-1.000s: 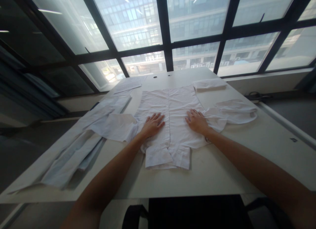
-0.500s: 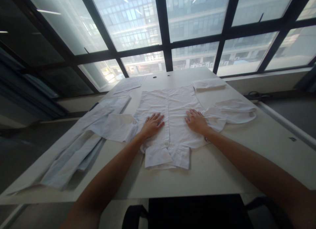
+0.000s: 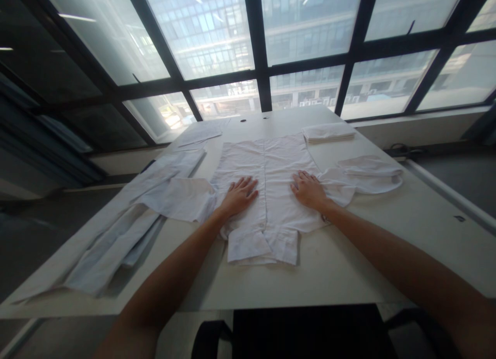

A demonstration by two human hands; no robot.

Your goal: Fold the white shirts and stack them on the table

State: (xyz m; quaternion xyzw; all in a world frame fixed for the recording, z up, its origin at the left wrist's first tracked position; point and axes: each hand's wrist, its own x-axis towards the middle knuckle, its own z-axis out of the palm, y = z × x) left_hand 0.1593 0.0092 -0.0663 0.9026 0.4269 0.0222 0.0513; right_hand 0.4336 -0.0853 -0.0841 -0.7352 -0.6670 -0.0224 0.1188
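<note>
A white garment, shirt-like with a centre seam (image 3: 265, 168), lies spread on the white table (image 3: 333, 276). Its sleeves stretch out to both sides, and a folded collar-like part (image 3: 251, 248) points toward me. My left hand (image 3: 241, 194) rests flat on the left half of the garment, fingers apart. On the right half lies my right hand (image 3: 308, 188), also palm down with fingers spread. Neither hand grips the cloth. Some fabric is hidden beneath the palms.
Several white cloth pieces (image 3: 116, 245) overlap along the table's left side. A folded white stack (image 3: 329, 133) sits at the back right, and thin sheets (image 3: 199, 134) lie at the back left. A black chair (image 3: 310, 330) is at the near edge; windows stand behind.
</note>
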